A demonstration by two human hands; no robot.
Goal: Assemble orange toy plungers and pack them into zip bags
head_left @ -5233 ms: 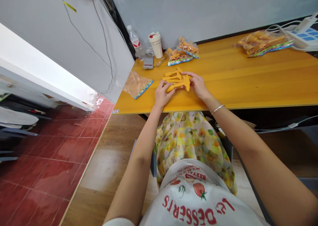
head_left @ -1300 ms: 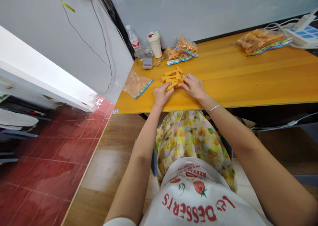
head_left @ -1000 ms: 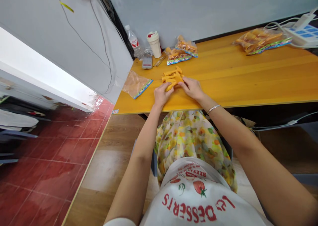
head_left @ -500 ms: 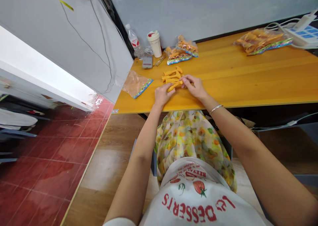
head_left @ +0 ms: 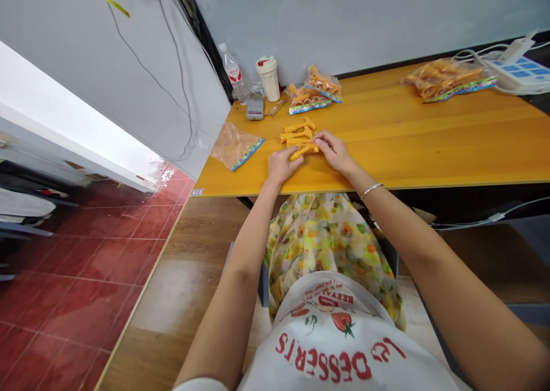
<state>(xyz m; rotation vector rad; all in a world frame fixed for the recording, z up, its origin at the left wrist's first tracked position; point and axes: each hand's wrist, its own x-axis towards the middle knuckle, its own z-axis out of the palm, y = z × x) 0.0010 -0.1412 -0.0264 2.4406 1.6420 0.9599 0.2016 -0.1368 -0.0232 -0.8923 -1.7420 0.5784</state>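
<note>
An orange-yellow toy hammer [head_left: 303,152] lies tilted at the near side of a small row on the table. My left hand [head_left: 282,165] is closed on its handle end. My right hand [head_left: 336,151] has its thumb and fingers bent at the head end, closed on it; the fingers partly hide the contact. Just beyond, more toy hammers [head_left: 297,135] of the same colour lie side by side, heads to the right. Left of the row, a clear plastic bag [head_left: 235,143] with a colourful printed edge rests flat, apart from my hands.
Two filled bags of orange toys [head_left: 306,100] lie near the back wall, beside a white cup [head_left: 268,80], a water bottle [head_left: 232,70] and a small grey box [head_left: 255,109]. Another filled bag [head_left: 447,80] sits at right by a power strip [head_left: 518,70]. The table's front edge [head_left: 387,186] is near my wrists.
My right fingers have shifted slightly at the head end, so more of the hammer's head shows. My left hand keeps its hold. The view has turned a little.
</note>
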